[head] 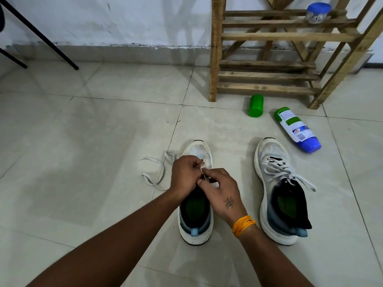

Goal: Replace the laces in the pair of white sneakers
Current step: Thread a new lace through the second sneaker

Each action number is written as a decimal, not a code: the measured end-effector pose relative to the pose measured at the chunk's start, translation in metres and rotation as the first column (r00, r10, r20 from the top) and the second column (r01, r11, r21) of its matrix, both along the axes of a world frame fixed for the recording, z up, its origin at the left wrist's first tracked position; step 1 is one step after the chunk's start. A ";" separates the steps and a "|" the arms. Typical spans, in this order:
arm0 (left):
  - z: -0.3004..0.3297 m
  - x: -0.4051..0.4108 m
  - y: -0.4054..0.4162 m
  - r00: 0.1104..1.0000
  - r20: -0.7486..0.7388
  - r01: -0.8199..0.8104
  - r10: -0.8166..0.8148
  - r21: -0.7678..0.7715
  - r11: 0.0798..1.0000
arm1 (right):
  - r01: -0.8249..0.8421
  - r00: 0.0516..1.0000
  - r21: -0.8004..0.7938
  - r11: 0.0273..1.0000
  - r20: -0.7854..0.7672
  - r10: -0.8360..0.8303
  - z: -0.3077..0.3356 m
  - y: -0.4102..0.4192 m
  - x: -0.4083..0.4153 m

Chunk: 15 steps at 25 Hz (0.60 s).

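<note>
Head view: left hand point(186, 175) and right hand point(220, 191) meet over left sneaker point(195, 216) on floor point(93, 141). Fingers of both hands curled, pinching white lace point(202, 170) between them above eyelets. Loose lace tail loops on tile left of fingers. Right sneaker point(277, 183), laced, stands right of fingers. Green cap point(256, 105) and bottle point(297, 129) lie beyond, near wooden rack point(269, 75).
</note>
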<state>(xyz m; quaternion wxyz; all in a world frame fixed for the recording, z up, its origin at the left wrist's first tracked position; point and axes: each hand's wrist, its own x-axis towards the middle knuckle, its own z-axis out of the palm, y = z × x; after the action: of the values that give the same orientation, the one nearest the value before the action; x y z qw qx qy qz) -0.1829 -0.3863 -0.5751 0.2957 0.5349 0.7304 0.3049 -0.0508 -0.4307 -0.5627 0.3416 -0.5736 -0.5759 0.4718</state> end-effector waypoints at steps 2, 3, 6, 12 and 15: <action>-0.003 -0.001 -0.001 1.000 -0.009 -0.012 0.013 0.024 1.000 | 0.111 0.989 -0.097 0.989 -0.089 -0.120 -0.003 0.011 0.002; -0.004 -0.001 -0.001 1.000 -0.009 -0.015 0.016 0.023 1.000 | 0.138 0.985 -0.131 0.982 -0.084 -0.149 -0.006 0.019 0.004; -0.002 -0.002 -0.001 1.000 -0.007 0.001 -0.001 0.029 1.000 | 0.115 0.992 -0.117 0.986 -0.029 -0.119 -0.013 0.042 0.004; 0.012 -0.001 -0.016 0.999 0.040 -0.040 0.035 0.119 0.992 | 0.115 0.991 -0.082 0.990 -0.060 -0.120 -0.023 0.053 0.006; 0.011 -0.008 -0.044 0.965 -0.260 0.032 0.032 0.238 0.971 | 0.232 0.946 -0.195 0.953 -0.183 -0.268 -0.022 0.054 0.006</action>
<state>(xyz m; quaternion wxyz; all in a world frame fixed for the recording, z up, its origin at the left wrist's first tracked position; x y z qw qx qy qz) -0.1905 -0.4300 -0.5644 0.1295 0.6023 0.7208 0.3176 -0.0445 -0.3764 -0.5848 0.4066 -0.6171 -0.4167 0.5294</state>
